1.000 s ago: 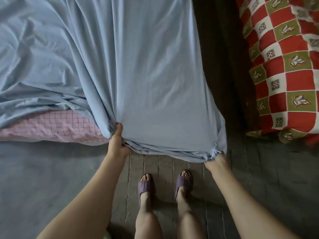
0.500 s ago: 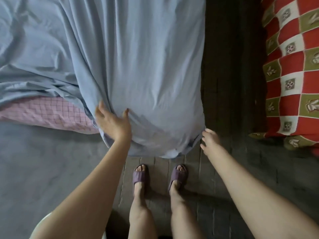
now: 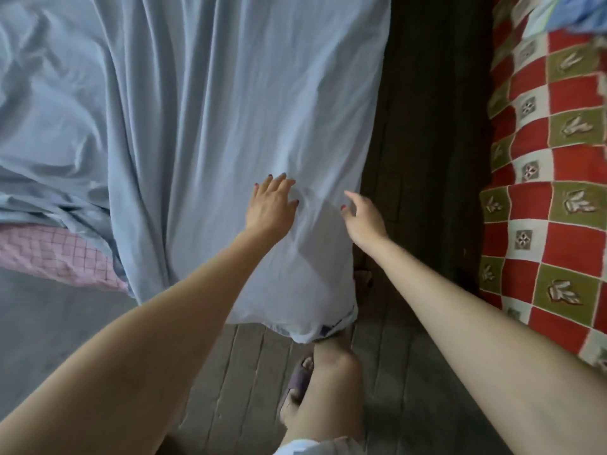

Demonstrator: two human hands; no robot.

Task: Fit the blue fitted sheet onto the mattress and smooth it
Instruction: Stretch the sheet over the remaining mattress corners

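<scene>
The light blue fitted sheet (image 3: pixel 213 126) covers the near corner of the mattress and hangs down over its end, with long folds running away from me. A strip of the pink checked mattress (image 3: pixel 56 257) shows bare at the left under bunched sheet. My left hand (image 3: pixel 271 206) lies flat on the sheet on top of the corner, fingers spread. My right hand (image 3: pixel 363 216) hovers open at the sheet's right edge, fingers loosely bent, holding nothing.
A dark gap (image 3: pixel 427 142) runs between the bed and a second bed with a red, green and white checked blanket (image 3: pixel 551 192) at the right. My legs and a purple slipper (image 3: pixel 299 379) stand on the grey plank floor (image 3: pixel 243 372) against the bed's end.
Both hands let go of the sheet's lower hem and rose onto the top of the corner. The sheet now hangs lower over the corner, and I have stepped closer.
</scene>
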